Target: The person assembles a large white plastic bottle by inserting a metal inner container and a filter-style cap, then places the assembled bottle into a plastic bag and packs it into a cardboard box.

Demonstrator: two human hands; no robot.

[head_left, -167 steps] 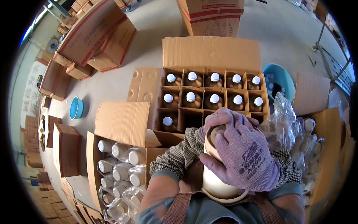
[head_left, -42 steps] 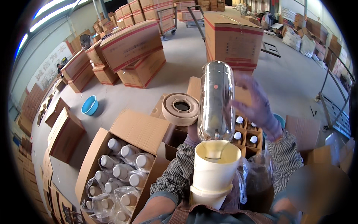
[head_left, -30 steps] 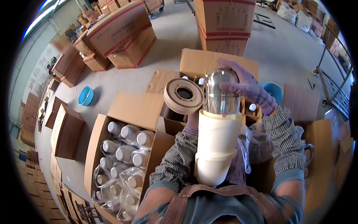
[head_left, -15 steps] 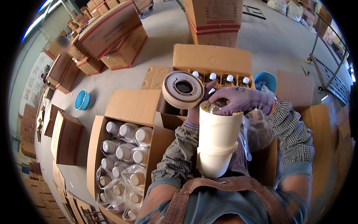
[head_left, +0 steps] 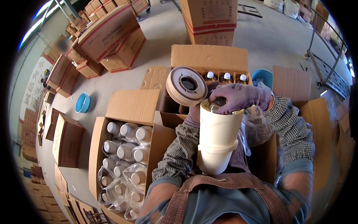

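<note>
A tall cream cylinder [head_left: 220,132] with a raised band stands upright against my apron. My right hand [head_left: 238,96], in a purple glove, reaches over its open mouth. Its fingers are bent around something shiny and see-through at the rim, too small to name. Beside the mouth, my left hand [head_left: 193,116], also gloved, is closed on a round beige lid [head_left: 179,87] with a dark hole in its middle, tilted toward me. The lid hides most of the left fingers.
At left an open carton [head_left: 97,149] holds several white-capped containers in clear plastic. Ahead, a divided carton [head_left: 209,56] holds bottles with white caps. Blue basins [head_left: 82,102] stand on the floor, with large boxes [head_left: 112,41] beyond. A metal trolley [head_left: 328,71] is at far right.
The lid in my left hand has shifted slightly right and up and turned a little. My right fingers stay at the cylinder's mouth. The view has shifted slightly.
</note>
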